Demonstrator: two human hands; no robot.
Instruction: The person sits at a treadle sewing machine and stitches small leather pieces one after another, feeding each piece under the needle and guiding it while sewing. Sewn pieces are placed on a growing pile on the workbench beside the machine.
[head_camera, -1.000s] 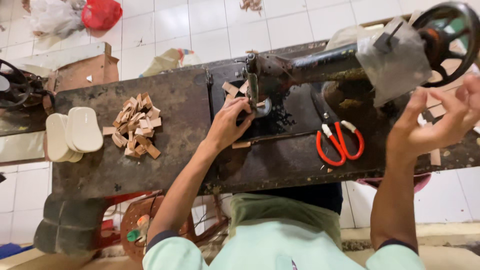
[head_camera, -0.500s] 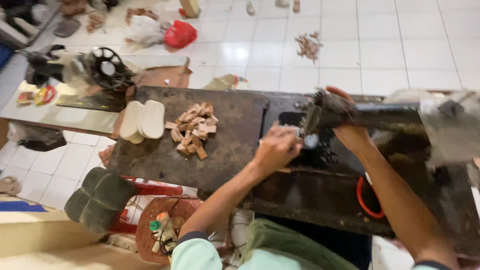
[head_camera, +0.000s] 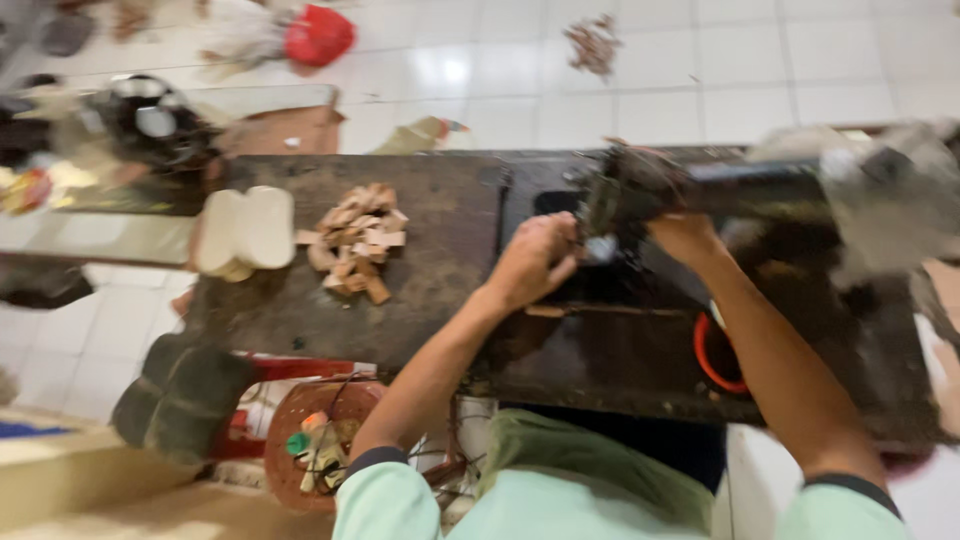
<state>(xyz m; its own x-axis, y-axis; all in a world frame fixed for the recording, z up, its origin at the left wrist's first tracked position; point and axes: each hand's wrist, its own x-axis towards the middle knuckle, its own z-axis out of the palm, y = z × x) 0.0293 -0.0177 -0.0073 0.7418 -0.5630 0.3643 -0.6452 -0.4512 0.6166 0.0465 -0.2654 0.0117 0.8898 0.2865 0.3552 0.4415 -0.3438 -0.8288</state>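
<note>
- The left hand (head_camera: 535, 262) is curled nearly closed, knuckles up, pressing on the dark tabletop (head_camera: 440, 300) just beside the needle end of the sewing machine (head_camera: 640, 190); whether it pinches anything is lost to blur.
- The right hand (head_camera: 685, 235) sits under the machine head, touching it, fingers bent; how far open it is I cannot tell.
- A second ago the right hand was raised and spread open off to the right, well clear of the machine; now it has come in to the head (the view has also swung left).
- The left hand stays at about the same spot by the needle.
- A pile of small wood-coloured pieces (head_camera: 355, 240) lies on the tabletop to the left, with pale rounded blocks (head_camera: 245, 230) just beside it.
- An orange handle loop (head_camera: 712, 355) shows beside the right forearm.
</note>
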